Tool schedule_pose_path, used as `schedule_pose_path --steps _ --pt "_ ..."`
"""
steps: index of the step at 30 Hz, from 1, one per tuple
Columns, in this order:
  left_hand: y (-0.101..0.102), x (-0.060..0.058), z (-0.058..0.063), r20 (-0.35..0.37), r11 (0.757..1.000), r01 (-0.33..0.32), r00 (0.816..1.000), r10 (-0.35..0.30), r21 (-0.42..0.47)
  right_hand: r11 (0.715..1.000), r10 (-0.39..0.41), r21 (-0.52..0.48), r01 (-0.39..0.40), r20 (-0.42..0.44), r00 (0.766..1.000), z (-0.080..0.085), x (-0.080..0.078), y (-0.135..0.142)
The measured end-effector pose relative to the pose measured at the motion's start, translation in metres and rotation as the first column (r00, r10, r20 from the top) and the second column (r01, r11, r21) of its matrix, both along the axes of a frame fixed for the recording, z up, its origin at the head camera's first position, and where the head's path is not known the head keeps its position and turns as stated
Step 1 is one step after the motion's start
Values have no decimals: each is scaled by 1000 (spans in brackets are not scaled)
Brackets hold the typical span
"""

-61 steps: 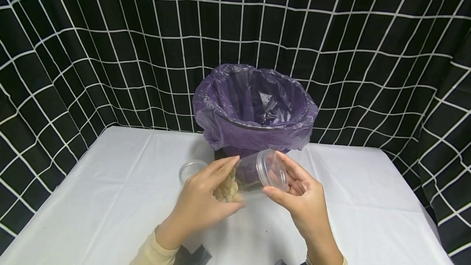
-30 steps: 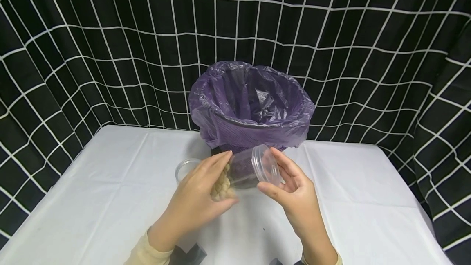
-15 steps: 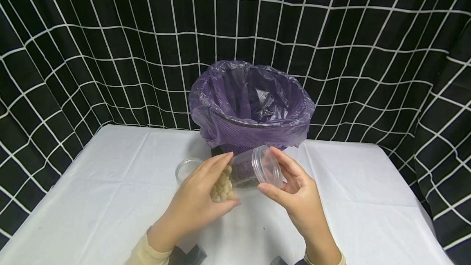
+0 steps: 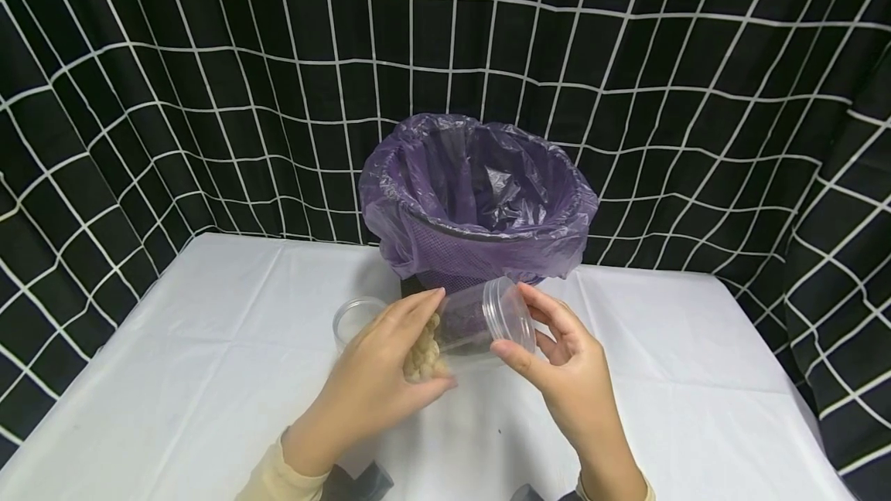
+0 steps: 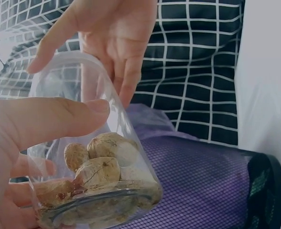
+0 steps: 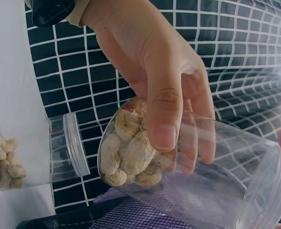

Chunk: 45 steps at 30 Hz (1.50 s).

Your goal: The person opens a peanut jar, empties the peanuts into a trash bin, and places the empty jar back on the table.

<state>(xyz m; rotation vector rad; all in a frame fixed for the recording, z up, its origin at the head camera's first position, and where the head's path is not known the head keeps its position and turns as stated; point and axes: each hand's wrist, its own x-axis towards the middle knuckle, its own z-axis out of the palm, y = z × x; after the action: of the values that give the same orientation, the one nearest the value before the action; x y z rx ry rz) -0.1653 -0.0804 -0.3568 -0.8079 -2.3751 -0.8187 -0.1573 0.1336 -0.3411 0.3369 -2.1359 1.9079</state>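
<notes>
Both hands hold a clear plastic jar point(image 4: 465, 322) tipped on its side in front of the bin. Peanuts in their shells point(image 6: 139, 151) are gathered at its base end. My left hand point(image 4: 376, 369) grips that end, thumb on the near side and fingers over the far side. At the other end, my right hand point(image 4: 567, 358) has thumb and fingers around the ridged clear rim point(image 4: 508, 315). A second clear jar point(image 6: 37, 152), upright with peanuts at its bottom, stands by my left hand; its round top point(image 4: 356, 317) shows in the head view, the rest hidden.
Behind the hands stands a mesh bin point(image 5: 198, 181) lined with a purple plastic bag point(image 4: 480, 246). A white cloth point(image 4: 209, 331) covers the table. Black curtain point(image 4: 278, 99) with a white grid hangs behind and at both sides.
The jar stays tipped between both hands, nearly in the same place. My right fingers have shifted slightly around the rim. The whole head view has moved a little.
</notes>
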Motion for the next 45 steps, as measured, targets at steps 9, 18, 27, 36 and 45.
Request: schedule_pose_path --steps 9,18,27,36,45 --pt "0 0 0 -2 1000 2 1000 -2 -6 997 71 -1 -72 -74 995 -2 0 3" --pt "1 -1 -2 13 1000 17 1000 -17 -11 998 8 55 -5 -44 999 1 1 3" --pt "4 1 -3 11 999 22 1000 -22 -23 998 -4 58 8 -83 997 1 0 2" --pt "4 0 -3 19 999 23 1000 -22 -25 996 35 81 -25 -119 992 0 0 4" --pt "4 0 -3 23 1000 20 1000 -20 -17 989 -33 140 42 -68 997 2 2 4"
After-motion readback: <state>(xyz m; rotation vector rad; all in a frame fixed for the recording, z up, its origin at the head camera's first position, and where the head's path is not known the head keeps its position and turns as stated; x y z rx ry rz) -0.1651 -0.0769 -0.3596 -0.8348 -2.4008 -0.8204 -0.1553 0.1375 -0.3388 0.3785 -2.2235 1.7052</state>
